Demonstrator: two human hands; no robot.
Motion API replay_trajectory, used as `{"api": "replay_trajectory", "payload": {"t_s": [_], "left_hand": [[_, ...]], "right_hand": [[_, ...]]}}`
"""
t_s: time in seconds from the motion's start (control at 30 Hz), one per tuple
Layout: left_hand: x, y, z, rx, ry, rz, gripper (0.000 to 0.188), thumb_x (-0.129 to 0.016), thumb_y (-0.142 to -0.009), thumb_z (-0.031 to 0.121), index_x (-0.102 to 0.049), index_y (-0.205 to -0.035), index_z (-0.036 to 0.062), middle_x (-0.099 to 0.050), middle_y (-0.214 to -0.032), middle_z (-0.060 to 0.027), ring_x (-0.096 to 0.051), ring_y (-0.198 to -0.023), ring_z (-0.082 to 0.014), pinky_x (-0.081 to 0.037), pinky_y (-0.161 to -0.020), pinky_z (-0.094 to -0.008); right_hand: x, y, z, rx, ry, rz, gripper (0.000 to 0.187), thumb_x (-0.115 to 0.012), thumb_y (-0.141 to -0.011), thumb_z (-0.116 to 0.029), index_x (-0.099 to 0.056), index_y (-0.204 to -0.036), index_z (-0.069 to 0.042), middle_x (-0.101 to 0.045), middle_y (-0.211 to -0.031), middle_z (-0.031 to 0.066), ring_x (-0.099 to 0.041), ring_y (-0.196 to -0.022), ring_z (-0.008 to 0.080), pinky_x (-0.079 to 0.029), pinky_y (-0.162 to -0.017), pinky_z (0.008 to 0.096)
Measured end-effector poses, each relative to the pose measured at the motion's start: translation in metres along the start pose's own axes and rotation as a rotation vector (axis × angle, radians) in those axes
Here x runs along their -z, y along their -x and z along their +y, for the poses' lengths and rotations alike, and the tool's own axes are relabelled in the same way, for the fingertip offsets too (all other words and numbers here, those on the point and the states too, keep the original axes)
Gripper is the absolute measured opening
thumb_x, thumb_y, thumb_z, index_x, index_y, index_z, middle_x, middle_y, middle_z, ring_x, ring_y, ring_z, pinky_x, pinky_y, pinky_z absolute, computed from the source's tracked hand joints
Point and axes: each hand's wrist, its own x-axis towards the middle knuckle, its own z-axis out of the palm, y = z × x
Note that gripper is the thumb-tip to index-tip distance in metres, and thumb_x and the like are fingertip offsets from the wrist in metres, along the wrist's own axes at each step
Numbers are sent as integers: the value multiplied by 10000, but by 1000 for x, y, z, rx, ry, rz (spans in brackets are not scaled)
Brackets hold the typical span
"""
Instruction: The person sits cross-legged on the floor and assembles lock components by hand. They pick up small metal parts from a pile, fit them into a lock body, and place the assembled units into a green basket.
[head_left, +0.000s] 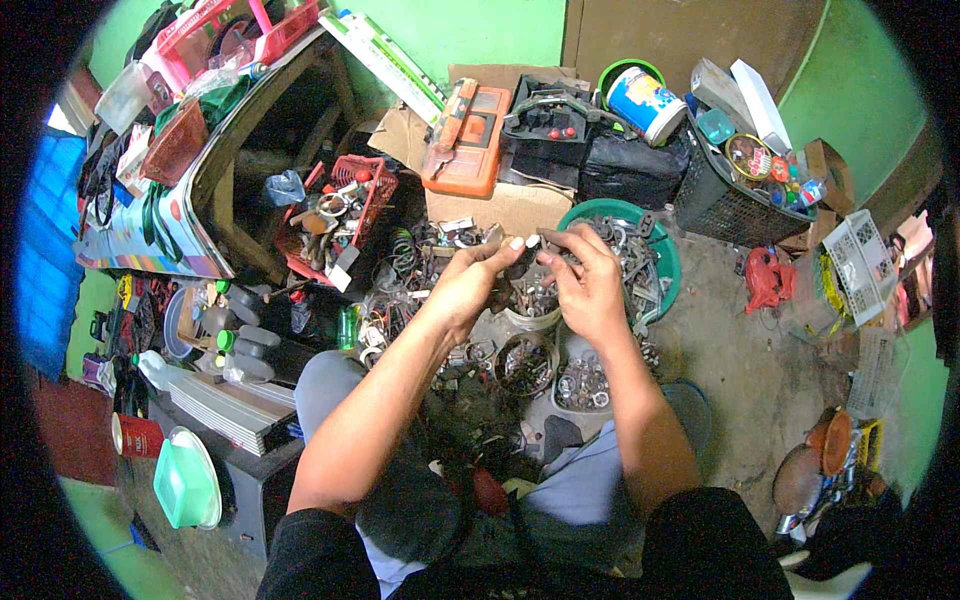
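Observation:
My left hand [470, 277] and my right hand [590, 280] are raised close together over heaps of small metal parts. Between their fingertips sits a small part with a whitish end [533, 242]; its kind is too small to make out. Both hands have thumb and fingers pinched together. Below them stand a pale tub [533, 322] of metal bits, a round container [499, 372] of dark small parts and a pale tray [583, 408] holding round metal pieces. A green basin [673, 268] full of metal scraps lies just beyond my right hand.
An orange toolbox [480, 150] rests on cardboard ahead. Left of it is a red basket [372, 190] of assorted items. A dark crate [715, 208] stands at the far right. Beside my left arm are a stack of grey panels [225, 410] and a mint-green container [187, 485].

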Motion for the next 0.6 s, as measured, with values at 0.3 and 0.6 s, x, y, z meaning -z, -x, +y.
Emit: {"api": "replay_trajectory", "payload": {"t_s": [0.3,0.6], "left_hand": [[4,10,9,104,189,-206,357,-468,-974,405,-585,-1030,72,-604,-816,-22,-454,-529,-100,-337,-465,-233],[-2,7,11,284,396,-351,428,-419,-971,469,-532,-1075,70,-615,-837,-56,-458,-512,-101,-324,-430,-226]], "right_hand": [[4,1,-3,-306,-518,13,204,-475,-972,-68,-611,-1076,42,-640,-1005,110,-628,-821,156,-579,-683,291],[7,5,2,-531,-1123,40,175,-512,-959,-113,-587,-1066,2,-622,-856,90,-618,-705,181,-588,-642,377]]}}
